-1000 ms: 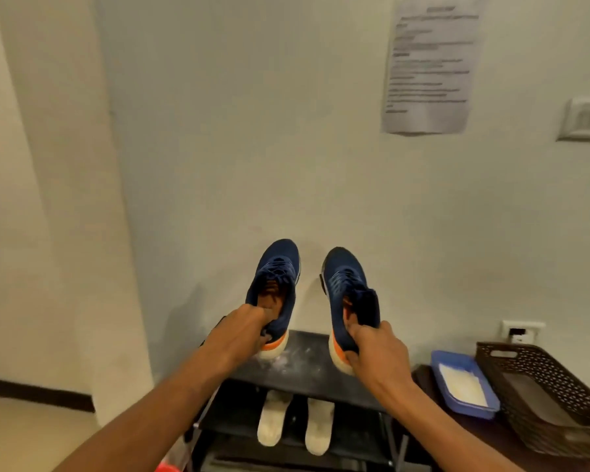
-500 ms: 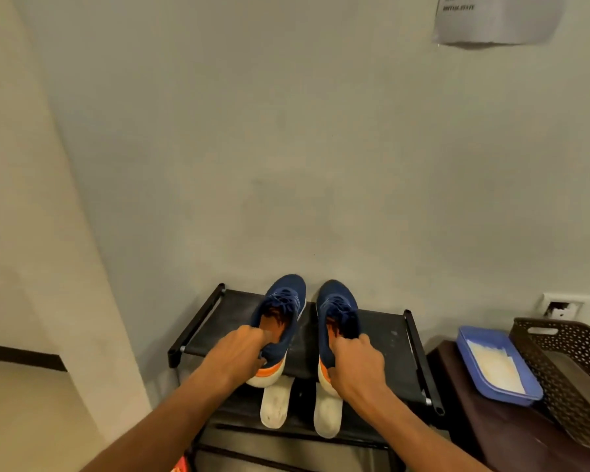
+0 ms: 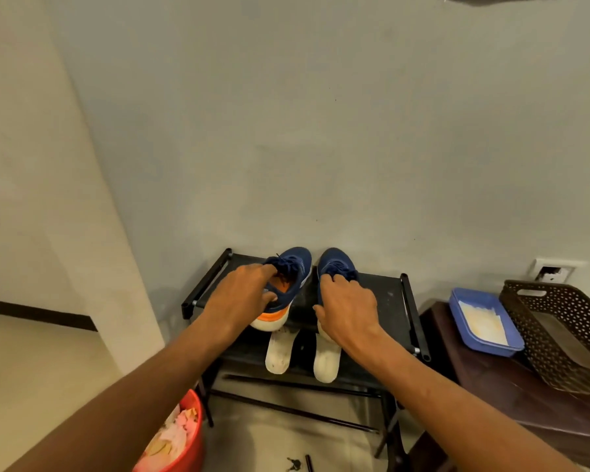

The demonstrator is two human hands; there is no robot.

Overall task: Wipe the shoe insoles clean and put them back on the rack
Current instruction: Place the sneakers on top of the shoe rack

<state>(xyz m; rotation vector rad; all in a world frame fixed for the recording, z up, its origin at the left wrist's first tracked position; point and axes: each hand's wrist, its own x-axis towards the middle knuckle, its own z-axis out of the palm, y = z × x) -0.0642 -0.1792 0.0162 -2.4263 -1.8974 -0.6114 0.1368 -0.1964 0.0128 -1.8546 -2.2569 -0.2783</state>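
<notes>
Down from mid-air, left shoe [image 3: 295, 267] and right shoe [image 3: 338, 264] had settled on the rack [image 3: 407, 301] top shelf; left hand [image 3: 242, 294] gripped its shoe's collar, right hand [image 3: 348, 308] lay over the other (grip unclear). Both insoles [image 3: 278, 352] lay at the lower shelf's front edge, one spotted, so wiping seemed undone.

A home hallway: shoe rack [image 3: 387, 296] against wall [image 3: 321, 131].
</notes>
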